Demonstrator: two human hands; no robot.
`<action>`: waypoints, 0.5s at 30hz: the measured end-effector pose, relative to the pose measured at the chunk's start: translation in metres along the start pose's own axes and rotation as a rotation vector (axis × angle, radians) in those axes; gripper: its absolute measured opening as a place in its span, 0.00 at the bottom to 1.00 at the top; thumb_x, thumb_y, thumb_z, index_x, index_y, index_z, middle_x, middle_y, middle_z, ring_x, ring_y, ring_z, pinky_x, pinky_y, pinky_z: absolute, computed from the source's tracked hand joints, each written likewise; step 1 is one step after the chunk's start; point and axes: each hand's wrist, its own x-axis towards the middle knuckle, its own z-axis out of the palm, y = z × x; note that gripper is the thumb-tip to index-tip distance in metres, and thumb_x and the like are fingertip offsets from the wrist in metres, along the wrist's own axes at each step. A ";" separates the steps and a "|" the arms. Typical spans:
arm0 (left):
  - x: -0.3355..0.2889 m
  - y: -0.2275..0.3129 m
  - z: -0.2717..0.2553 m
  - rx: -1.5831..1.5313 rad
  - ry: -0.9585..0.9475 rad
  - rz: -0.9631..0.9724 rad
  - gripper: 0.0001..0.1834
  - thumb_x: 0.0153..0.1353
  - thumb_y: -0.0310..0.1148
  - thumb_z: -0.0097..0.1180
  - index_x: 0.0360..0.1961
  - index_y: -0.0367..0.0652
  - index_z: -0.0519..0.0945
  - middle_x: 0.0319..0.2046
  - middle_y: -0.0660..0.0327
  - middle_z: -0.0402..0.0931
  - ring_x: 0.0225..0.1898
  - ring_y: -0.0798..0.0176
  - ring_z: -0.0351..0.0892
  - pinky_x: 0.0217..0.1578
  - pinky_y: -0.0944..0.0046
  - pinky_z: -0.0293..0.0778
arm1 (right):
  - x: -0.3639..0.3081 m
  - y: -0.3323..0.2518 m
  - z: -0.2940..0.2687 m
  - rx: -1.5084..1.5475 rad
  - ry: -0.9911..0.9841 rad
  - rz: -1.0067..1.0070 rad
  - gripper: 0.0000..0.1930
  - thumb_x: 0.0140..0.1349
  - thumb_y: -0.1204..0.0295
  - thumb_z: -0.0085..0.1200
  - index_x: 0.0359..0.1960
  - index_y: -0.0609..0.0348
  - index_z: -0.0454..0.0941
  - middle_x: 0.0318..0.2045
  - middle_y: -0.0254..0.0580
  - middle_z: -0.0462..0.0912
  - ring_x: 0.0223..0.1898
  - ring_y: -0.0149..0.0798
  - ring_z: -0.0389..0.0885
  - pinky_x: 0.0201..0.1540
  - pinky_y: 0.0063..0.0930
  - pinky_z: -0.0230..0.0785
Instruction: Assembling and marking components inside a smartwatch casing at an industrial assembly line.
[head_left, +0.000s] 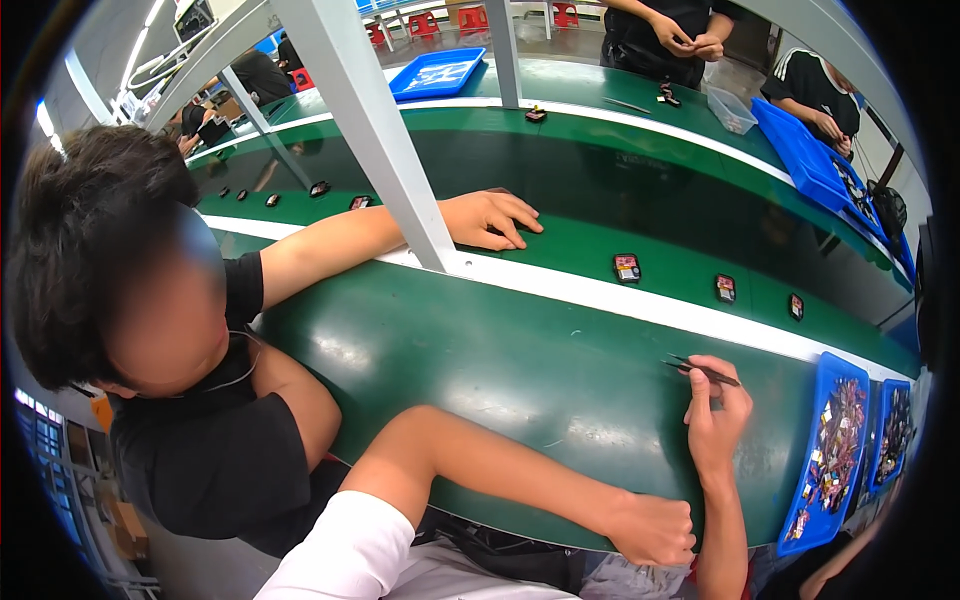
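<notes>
My right hand [718,410] is raised over the green worktop [480,340], fingers closed around dark tweezers [712,374]. The tweezers' two thin tips point left and stand slightly apart, with nothing visible between them. My left forearm crosses low over the worktop from a white sleeve. At its end my left hand [650,528] is curled into a fist by the near edge, beside my right forearm; nothing shows in it. Beyond the white rail, small black rectangular modules [627,268] with red and pale tops lie spaced out on the green conveyor belt [570,238].
On the right, blue trays [818,500] hold many small wired parts. A grey metal post [385,130] rises from the rail. A person in black [200,460] sits at left, one hand [490,218] over the belt. Other people work across it, near a blue tray [438,74] and a clear box [731,110].
</notes>
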 end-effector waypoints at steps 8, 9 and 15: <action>-0.007 0.002 0.019 -0.036 -0.061 0.027 0.10 0.50 0.32 0.59 0.22 0.37 0.74 0.18 0.57 0.71 0.18 0.52 0.74 0.19 0.52 0.64 | -0.001 0.004 0.000 0.025 -0.024 -0.003 0.07 0.71 0.75 0.60 0.38 0.68 0.81 0.27 0.41 0.86 0.24 0.29 0.84 0.26 0.21 0.71; -0.007 -0.001 0.018 -0.044 -0.065 0.031 0.10 0.50 0.32 0.59 0.22 0.37 0.74 0.18 0.57 0.71 0.18 0.52 0.74 0.19 0.52 0.64 | -0.002 0.005 0.000 0.022 -0.034 -0.004 0.07 0.71 0.75 0.60 0.37 0.68 0.80 0.26 0.41 0.86 0.25 0.29 0.84 0.26 0.21 0.71; -0.012 -0.002 0.027 -0.064 -0.103 0.044 0.10 0.50 0.32 0.59 0.22 0.37 0.74 0.17 0.57 0.71 0.18 0.52 0.74 0.19 0.52 0.64 | -0.003 0.006 -0.003 0.009 -0.027 -0.030 0.07 0.70 0.75 0.60 0.36 0.68 0.80 0.24 0.40 0.84 0.23 0.29 0.82 0.26 0.22 0.70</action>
